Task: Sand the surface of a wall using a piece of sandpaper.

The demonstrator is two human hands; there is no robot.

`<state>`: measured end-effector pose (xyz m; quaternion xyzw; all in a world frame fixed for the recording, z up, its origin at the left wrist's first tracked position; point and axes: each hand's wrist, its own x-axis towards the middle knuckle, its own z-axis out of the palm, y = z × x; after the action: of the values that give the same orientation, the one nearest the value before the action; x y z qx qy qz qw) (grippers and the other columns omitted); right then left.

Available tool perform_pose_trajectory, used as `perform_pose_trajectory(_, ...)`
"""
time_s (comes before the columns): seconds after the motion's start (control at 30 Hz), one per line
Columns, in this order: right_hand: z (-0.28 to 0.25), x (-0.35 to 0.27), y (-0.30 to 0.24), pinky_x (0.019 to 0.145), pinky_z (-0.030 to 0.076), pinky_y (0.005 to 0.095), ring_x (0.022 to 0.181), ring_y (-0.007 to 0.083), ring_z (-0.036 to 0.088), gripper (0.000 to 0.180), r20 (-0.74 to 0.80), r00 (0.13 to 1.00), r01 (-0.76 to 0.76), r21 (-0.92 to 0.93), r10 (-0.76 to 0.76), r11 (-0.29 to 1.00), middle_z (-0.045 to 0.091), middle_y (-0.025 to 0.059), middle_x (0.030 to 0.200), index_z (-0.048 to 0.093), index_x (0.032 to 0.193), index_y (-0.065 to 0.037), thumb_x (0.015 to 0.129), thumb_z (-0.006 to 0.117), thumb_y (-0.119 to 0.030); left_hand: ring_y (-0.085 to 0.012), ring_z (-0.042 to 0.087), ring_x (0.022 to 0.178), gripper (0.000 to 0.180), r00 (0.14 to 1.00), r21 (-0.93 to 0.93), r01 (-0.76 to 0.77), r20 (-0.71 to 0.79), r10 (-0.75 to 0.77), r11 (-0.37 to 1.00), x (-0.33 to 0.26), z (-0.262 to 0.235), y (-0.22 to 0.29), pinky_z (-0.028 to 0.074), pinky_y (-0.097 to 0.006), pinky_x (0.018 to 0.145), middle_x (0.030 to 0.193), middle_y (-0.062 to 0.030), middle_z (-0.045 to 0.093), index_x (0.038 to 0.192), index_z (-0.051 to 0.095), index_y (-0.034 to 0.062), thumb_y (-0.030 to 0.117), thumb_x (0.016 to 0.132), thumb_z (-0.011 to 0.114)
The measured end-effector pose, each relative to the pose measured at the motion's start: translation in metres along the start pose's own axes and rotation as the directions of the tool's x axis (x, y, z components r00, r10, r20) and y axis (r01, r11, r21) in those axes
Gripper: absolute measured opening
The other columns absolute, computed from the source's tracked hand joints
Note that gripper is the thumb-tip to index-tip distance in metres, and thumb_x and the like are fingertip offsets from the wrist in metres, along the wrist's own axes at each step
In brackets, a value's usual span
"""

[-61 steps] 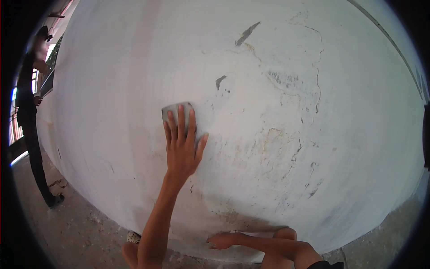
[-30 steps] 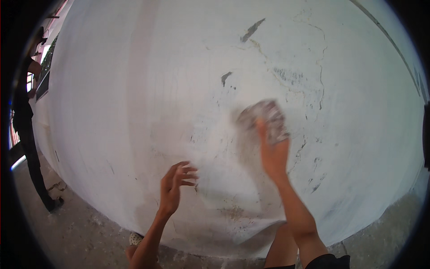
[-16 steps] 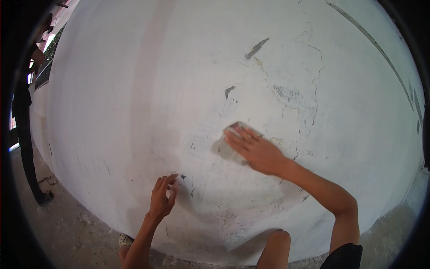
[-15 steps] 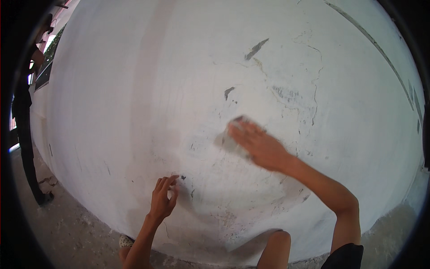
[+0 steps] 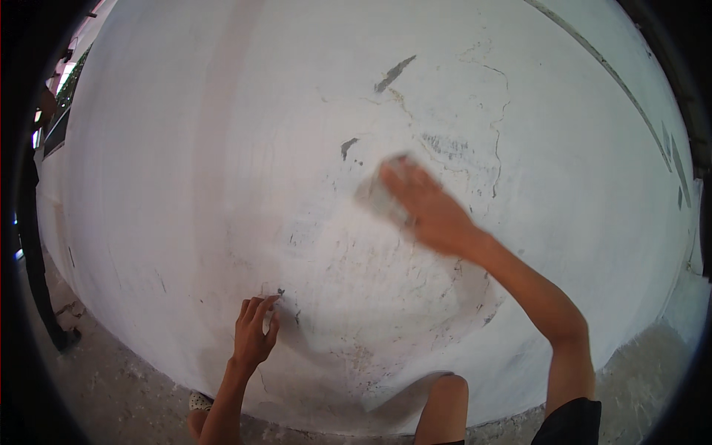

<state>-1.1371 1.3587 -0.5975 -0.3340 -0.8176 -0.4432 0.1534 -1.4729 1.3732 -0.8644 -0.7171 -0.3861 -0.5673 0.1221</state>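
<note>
1. From where I stand, the person's right hand (image 5: pixel 428 208) is at the middle of the white wall (image 5: pixel 141 185), fingers laid over a gray sheet (image 5: pixel 377 199); both are blurred.
2. That hand has hold of the sheet, its fingers fairly straight and pointing up and to the left; I can't tell where the thumb grips.
3. The sheet lies between the palm side and the wall, sticking out past the fingers on the left.
4. The left hand (image 5: pixel 254 332) is lower down, half open, fingers loosely curled, nothing visible in it. Its forefinger is just beside a small dark chip (image 5: pixel 281 291); I can't tell whether they touch.
5. Above the sheet, a long dark patch (image 5: pixel 394 74) slants across the wall, with a thin crack (image 5: pixel 498 148) to its right.
6. A bare knee (image 5: pixel 447 389) is near the wall's foot.
</note>
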Motion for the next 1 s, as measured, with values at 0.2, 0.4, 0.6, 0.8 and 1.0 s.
perform_pose_trajectory(0.2, 0.003, 0.024, 0.005, 0.128, 0.007, 0.0426, 0.157, 0.0323, 0.008, 0.075, -0.275, 0.941, -0.202, 0.01, 0.197, 0.979, 0.014, 0.0153, 0.169, 0.015, 0.16, 0.002, 0.1, 0.051, -0.026, -0.0341, 0.057, 0.096, 0.037, 1.0, 0.011, -0.01, -0.015, 0.011, 1.0, 0.002, 0.006, 0.0, 0.05, -0.045, 0.083, 0.103, -0.0139, 0.061, 0.127, 0.061, 0.0056, 0.004, 0.09, 0.064)
perform_pose_trajectory(0.4, 0.03, -0.006, -0.044, 0.129, 0.008, 0.0419, 0.156, 0.032, 0.008, 0.075, 0.119, 0.931, 0.351, -0.027, -0.346, 0.936, 0.015, 0.0148, 0.169, 0.018, 0.16, 0.0, 0.101, 0.052, -0.032, -0.0332, 0.057, 0.095, 0.038, 1.0, 0.012, -0.005, 0.002, 0.005, 1.0, -0.002, 0.003, 0.003, 0.05, -0.045, 0.082, 0.101, -0.0135, 0.061, 0.127, 0.061, 0.0058, 0.005, 0.089, 0.065)
perform_pose_trajectory(0.6, -0.017, 0.063, 0.023, 0.128, 0.008, 0.0424, 0.156, 0.0317, 0.008, 0.067, -0.189, 0.982, -0.007, -0.105, -0.013, 0.994, 0.015, 0.0141, 0.168, 0.018, 0.16, 0.0, 0.109, 0.029, -0.043, -0.0334, 0.058, 0.096, 0.038, 1.0, 0.021, -0.003, 0.031, 0.003, 1.0, -0.004, 0.004, 0.002, 0.05, -0.045, 0.083, 0.102, -0.0138, 0.061, 0.126, 0.061, 0.0055, 0.006, 0.088, 0.066)
perform_pose_trajectory(0.8, 0.009, 0.086, -0.006, 0.128, 0.005, 0.0454, 0.157, 0.0327, 0.004, 0.069, -0.348, 0.932, -0.137, -0.087, 0.098, 0.987, 0.009, 0.0154, 0.169, 0.014, 0.16, 0.001, 0.11, 0.021, -0.045, -0.034, 0.058, 0.096, 0.039, 1.0, 0.028, -0.001, 0.027, 0.0, 1.0, -0.004, 0.004, 0.001, 0.05, -0.045, 0.084, 0.101, -0.0141, 0.061, 0.125, 0.06, 0.0053, 0.006, 0.087, 0.067)
perform_pose_trajectory(1.0, 0.027, 0.061, -0.033, 0.128, 0.007, 0.0442, 0.157, 0.0317, 0.005, 0.071, -0.085, 0.959, 0.25, -0.186, -0.269, 0.95, 0.011, 0.0148, 0.169, 0.012, 0.161, -0.001, 0.109, 0.024, -0.048, -0.0341, 0.058, 0.096, 0.039, 0.999, 0.028, 0.001, 0.036, -0.002, 1.0, -0.005, 0.003, 0.002, 0.05, -0.045, 0.084, 0.102, -0.0141, 0.061, 0.125, 0.06, 0.0054, 0.006, 0.087, 0.067)
